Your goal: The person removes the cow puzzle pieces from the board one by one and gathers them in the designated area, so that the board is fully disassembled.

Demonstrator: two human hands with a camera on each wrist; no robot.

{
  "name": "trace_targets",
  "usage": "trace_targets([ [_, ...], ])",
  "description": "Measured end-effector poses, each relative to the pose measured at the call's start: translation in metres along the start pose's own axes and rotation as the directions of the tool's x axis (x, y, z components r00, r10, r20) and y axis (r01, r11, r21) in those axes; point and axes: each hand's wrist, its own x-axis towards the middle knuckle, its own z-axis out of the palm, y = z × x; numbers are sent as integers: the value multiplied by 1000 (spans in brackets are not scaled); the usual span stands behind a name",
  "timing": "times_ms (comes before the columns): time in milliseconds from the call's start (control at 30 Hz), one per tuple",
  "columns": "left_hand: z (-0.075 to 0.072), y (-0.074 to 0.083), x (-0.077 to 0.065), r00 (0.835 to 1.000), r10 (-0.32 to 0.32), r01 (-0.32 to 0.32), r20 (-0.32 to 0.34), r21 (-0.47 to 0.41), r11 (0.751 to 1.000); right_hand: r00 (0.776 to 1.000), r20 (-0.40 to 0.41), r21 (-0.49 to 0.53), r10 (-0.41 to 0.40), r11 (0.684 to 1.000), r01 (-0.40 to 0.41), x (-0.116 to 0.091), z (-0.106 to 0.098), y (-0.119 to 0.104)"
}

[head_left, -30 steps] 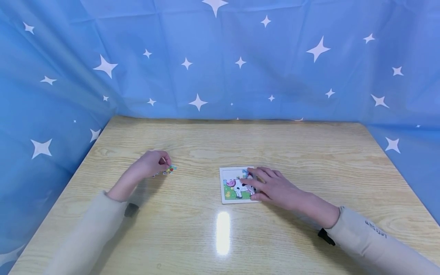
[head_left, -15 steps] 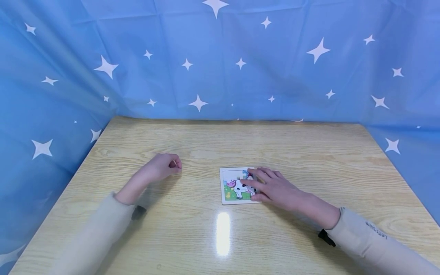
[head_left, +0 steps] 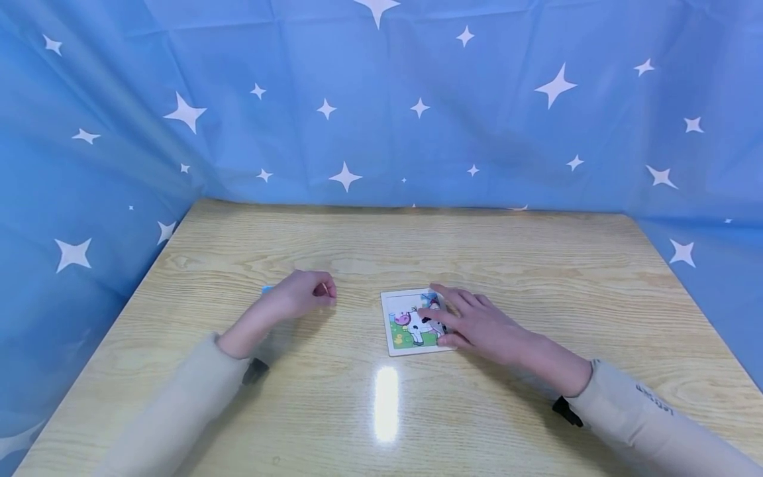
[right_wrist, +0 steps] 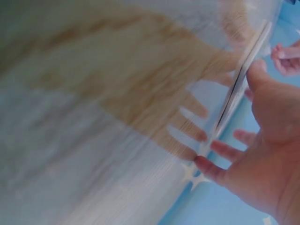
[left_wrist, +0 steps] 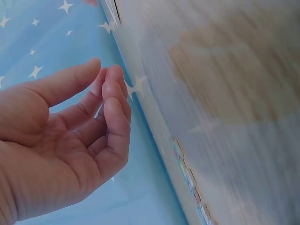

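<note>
A square cow jigsaw puzzle in a white frame lies flat at the middle of the table, its upper left showing pale backing. My right hand rests over its right side, fingers spread and fairly straight; the right wrist view has the thumb at the board's edge. Left of the puzzle, my left hand hovers with fingertips curled toward the thumb. No piece shows at these fingertips in the left wrist view, and I cannot tell whether one is hidden there. A blue bit of puzzle piece peeks out behind this hand.
Several loose puzzle pieces lie on the wooden table beside my left hand in the left wrist view. A blue curtain with white stars hangs behind the table and along its sides. A bright light reflection marks the front middle.
My left hand has moved right from the loose pieces toward the puzzle. The puzzle has turned very slightly under my right hand, which has otherwise stayed in place.
</note>
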Motion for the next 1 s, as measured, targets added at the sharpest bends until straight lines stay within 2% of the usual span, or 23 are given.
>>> trace_targets([
  [200, 6, 5, 3, 999, 43, -43, 21, -14, 999, 999, 4, 58, 45, 997, -45, -1, -1, -1],
  [333, 10, 10, 6, 997, 69, -68, 47, -24, 997, 995, -29, 101, 100, 990, -96, -3, 2, -3],
  [500, 14, 19, 11, 995, 63, -61, 83, -29, 998, 985, -45, 97, 168, 982, -163, -7, 8, -5],
  [700, 18, 27, 17, 994, 77, -78, 80, 10, 997, 986, -20, 93, 168, 982, -165, -9, -1, -5],
  [1000, 30, 49, 30, 991, 111, -114, 81, 36, 993, 987, -30, 18, 155, 988, -154, -3, -4, -2],
])
